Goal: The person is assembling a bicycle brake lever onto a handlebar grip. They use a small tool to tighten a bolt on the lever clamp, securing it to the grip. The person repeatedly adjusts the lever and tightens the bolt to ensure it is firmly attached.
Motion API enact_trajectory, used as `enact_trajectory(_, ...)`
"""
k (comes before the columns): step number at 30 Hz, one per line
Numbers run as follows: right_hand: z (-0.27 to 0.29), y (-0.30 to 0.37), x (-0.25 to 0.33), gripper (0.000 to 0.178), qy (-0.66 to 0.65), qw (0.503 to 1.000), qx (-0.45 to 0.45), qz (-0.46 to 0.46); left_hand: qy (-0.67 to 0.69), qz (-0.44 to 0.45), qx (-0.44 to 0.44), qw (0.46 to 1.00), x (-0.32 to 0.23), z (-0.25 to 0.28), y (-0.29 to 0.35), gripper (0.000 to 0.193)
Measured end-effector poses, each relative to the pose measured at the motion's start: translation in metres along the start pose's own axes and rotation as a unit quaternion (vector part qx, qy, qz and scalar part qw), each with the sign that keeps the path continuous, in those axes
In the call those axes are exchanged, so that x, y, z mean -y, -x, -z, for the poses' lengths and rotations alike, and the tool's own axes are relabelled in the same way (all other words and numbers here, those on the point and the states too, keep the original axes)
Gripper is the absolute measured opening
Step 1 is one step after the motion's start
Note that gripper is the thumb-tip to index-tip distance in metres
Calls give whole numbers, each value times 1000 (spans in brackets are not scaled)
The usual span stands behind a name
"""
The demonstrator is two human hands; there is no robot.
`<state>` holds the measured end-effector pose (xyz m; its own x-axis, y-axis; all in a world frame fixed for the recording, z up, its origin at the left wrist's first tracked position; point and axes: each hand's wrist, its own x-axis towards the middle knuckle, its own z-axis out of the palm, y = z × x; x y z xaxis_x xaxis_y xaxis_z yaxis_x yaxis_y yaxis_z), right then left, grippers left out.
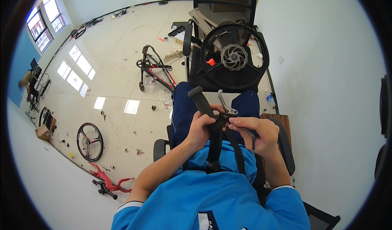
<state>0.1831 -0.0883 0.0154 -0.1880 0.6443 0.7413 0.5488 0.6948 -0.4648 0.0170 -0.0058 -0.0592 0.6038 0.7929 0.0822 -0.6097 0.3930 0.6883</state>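
Note:
Over my lap, my left hand (199,128) is closed around a black handlebar (200,101) with a thick end grip. A silver brake lever (222,99) is at its clamp, just beyond my fingers. My right hand (261,134) is closed on a dark, bent hex key (250,137), and its fingertips touch the right side of the clamp. My fingers hide the bolt area and the short end of the key. Black straps (214,152) hang down my front, below the handlebar.
Ahead, a black office chair (196,68) bears a black wheel (208,64) with a disc rotor (234,57). A red-black bike frame (157,73), a spoked wheel (101,142), a red frame part (107,183) and small parts lie on the left floor. A bottle (270,98) stands right. Someone (27,83) is far left.

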Motion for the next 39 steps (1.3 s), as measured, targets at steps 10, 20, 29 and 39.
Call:
enact_trajectory(10,-4,-1,-1,25,35,999,-32,19,-18,6,-2,1000,0,-2,1,38)
enact_trajectory(20,0,-3,6,22,20,999,-9,23,-17,0,-12,1000,2,2,-1,28)
enact_trajectory(29,7,-7,3,19,42,998,29,27,-77,-8,-7,997,3,-2,2,31)
enact_trajectory(39,15,-14,12,27,-2,996,91,12,-131,-32,-31,990,0,-15,4,35)
